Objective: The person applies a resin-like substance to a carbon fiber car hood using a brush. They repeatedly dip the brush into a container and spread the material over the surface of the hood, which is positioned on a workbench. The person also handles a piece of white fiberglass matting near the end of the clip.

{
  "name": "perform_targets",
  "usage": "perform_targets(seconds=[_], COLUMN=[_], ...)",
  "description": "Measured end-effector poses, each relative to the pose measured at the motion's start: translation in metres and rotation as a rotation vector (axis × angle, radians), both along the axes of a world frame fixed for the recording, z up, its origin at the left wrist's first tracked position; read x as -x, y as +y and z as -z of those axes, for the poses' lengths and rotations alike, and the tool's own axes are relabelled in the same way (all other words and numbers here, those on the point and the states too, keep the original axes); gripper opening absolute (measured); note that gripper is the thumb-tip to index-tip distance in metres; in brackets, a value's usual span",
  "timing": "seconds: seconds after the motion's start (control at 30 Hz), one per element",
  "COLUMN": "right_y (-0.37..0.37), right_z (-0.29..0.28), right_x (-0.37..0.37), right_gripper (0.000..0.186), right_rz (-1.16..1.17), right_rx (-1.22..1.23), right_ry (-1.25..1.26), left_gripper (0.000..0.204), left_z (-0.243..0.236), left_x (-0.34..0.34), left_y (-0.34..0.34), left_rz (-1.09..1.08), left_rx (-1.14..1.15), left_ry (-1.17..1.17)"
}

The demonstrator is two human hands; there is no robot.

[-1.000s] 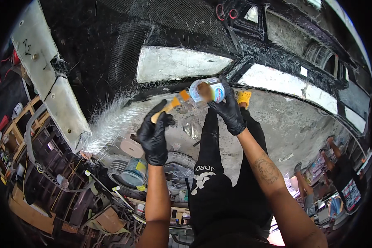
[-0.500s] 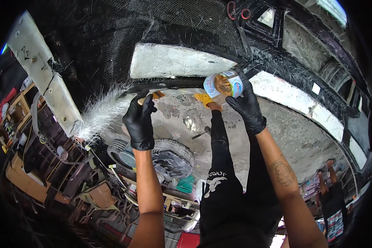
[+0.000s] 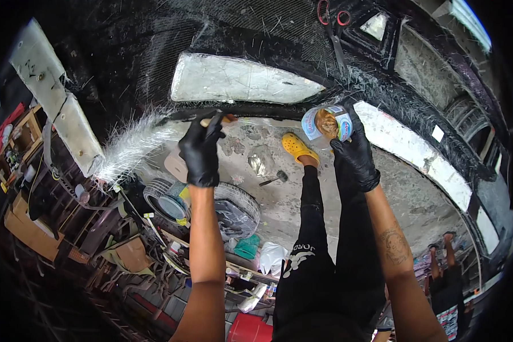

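In a black glove, my left hand (image 3: 200,151) is closed around a paintbrush (image 3: 228,118) with a wooden handle; its bristle end is hard to make out against the fibres. My right hand (image 3: 356,149), also gloved in black, grips a clear plastic container (image 3: 327,123) with a blue and white label, tilted so that amber-brown stuff shows inside. Just beyond both hands runs the edge of a large black fibre-covered panel (image 3: 239,43), with a white patch (image 3: 242,78) on it. Loose white glass fibres (image 3: 137,142) fringe the panel left of my left hand.
Red-handled scissors (image 3: 333,34) lie on the panel. On the concrete floor are a mallet (image 3: 275,178), crumpled clear plastic (image 3: 260,161) and tyres (image 3: 236,208). My foot wears a yellow clog (image 3: 298,147). Cluttered shelves (image 3: 25,134) stand left; another person (image 3: 446,285) is at lower right.
The container in my right hand has moved right and slightly down. My left hand has shifted up and a little right with the brush. The yellow clog shows more fully.
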State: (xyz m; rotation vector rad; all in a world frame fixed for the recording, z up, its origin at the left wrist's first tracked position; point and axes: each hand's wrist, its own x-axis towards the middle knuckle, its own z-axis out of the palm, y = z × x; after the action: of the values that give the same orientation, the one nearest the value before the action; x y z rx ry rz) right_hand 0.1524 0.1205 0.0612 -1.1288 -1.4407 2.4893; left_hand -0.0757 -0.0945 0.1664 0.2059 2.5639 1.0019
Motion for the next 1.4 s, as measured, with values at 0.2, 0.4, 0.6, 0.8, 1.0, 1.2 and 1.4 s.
perform_targets(seconds=[0.2, 0.4, 0.6, 0.8, 1.0, 1.2, 1.4], right_y=[-0.001, -0.006, -0.011, -0.011, -0.004, -0.002, -0.012], right_z=[0.003, 0.000, -0.003, 0.001, -0.001, 0.007, 0.014], right_x=[0.000, 0.008, 0.012, 0.008, -0.003, -0.005, 0.001], right_gripper=[0.089, 0.088, 0.087, 0.090, 0.091, 0.090, 0.093], right_rz=[-0.120, -0.139, -0.181, -0.156, -0.145, -0.171, -0.289], right_rx=[-0.108, -0.105, -0.135, -0.065, -0.109, -0.198, -0.302], right_ry=[0.016, 0.000, 0.028, 0.003, 0.010, -0.032, -0.019], left_gripper=[0.014, 0.015, 0.009, 0.007, 0.019, 0.023, 0.024], left_z=[0.008, -0.016, 0.033, 0.004, 0.008, -0.010, 0.033], left_x=[0.021, 0.015, 0.021, 0.040, -0.025, -0.081, -0.107], left_y=[-0.029, -0.005, -0.011, -0.028, 0.005, 0.053, 0.068], left_rz=[0.076, -0.009, 0.160, 0.076, -0.124, -0.249, 0.395], left_rx=[0.216, 0.056, 0.162, 0.228, -0.176, -0.467, -0.149], left_ry=[0.013, 0.019, 0.041, 0.316, 0.001, -0.351, -0.103])
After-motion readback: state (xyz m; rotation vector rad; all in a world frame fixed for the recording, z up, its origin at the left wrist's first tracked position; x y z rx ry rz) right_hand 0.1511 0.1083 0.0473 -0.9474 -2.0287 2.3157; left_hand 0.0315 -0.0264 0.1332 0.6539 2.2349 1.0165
